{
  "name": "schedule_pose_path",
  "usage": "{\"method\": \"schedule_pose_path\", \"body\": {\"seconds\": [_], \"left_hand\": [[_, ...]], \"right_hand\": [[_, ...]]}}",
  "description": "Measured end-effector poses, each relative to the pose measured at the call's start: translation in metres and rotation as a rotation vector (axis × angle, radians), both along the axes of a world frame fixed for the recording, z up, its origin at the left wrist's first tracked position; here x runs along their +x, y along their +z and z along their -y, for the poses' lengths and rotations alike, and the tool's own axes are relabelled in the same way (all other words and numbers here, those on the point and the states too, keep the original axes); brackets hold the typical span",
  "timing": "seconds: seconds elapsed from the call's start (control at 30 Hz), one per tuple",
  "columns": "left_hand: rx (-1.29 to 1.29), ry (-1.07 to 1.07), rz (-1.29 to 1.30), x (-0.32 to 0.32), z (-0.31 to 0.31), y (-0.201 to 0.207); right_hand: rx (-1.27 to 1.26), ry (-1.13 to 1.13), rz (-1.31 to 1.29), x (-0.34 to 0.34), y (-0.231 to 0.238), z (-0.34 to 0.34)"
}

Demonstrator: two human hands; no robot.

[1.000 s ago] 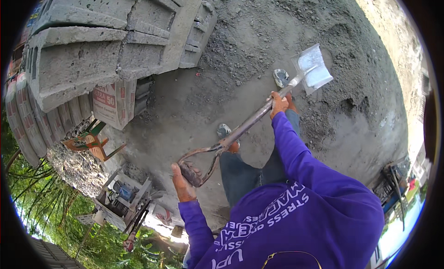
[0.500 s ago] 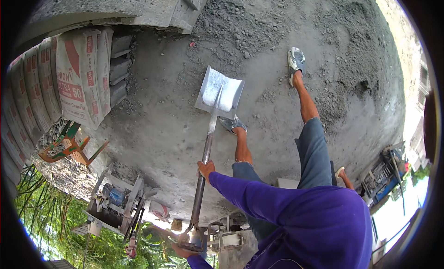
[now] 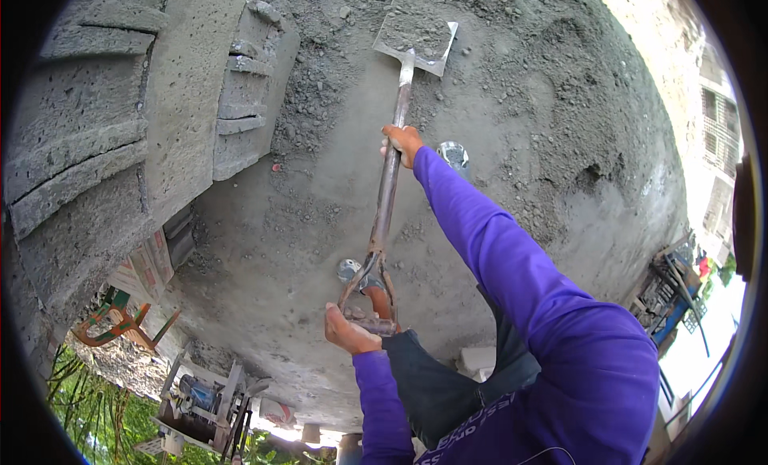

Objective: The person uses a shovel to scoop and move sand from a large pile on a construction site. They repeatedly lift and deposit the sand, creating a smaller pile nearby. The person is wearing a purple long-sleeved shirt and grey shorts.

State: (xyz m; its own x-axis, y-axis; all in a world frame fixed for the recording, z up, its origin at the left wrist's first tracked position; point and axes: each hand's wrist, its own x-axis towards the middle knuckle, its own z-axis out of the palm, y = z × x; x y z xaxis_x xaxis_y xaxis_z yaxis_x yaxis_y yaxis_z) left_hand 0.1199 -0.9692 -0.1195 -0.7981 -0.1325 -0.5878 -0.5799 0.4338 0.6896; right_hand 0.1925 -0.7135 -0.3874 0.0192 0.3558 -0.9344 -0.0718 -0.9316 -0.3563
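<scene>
I hold a long shovel [image 3: 386, 195] with both hands, its shaft slanting away from me. My right hand [image 3: 405, 144] is wrapped round the upper part of the shaft, below the blade. My left hand [image 3: 350, 329] grips the handle at the near end, where the shaft forks. At the far end, the metal blade [image 3: 436, 63] lies in the grey sandy gravel [image 3: 352, 25], with some of that gravel on it. The blade's far edge blends into the pile, so I cannot tell how deep it sits.
My shoes [image 3: 454, 156] stand on the dusty grey floor. Stacked concrete blocks [image 3: 184, 89] rise at the left, with paper sacks [image 3: 142, 269] and an orange-green plastic chair [image 3: 120, 325] beyond. A machine [image 3: 196, 405] stands lower left; crates [image 3: 672, 293] lie at the right.
The shovel has moved forward; its bare blade now lies in the gravel and carries some. Both hands moved forward with it. My view has shifted, showing more of the concrete blocks.
</scene>
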Motion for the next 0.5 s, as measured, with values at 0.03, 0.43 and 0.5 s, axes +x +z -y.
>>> {"method": "schedule_pose_path", "body": {"seconds": [0.03, 0.43, 0.5], "left_hand": [[0.023, -0.083, 0.009, 0.015, -0.034, 0.009], [0.037, -0.555, -0.148, -0.099, 0.161, 0.049], [-0.035, -0.323, -0.079, -0.135, 0.273, 0.062]], "right_hand": [[0.038, -0.034, 0.012, 0.024, 0.001, -0.028], [0.079, -0.6, -0.099, 0.063, 0.138, 0.163], [-0.066, -0.41, -0.074, -0.027, 0.153, 0.244]]}}
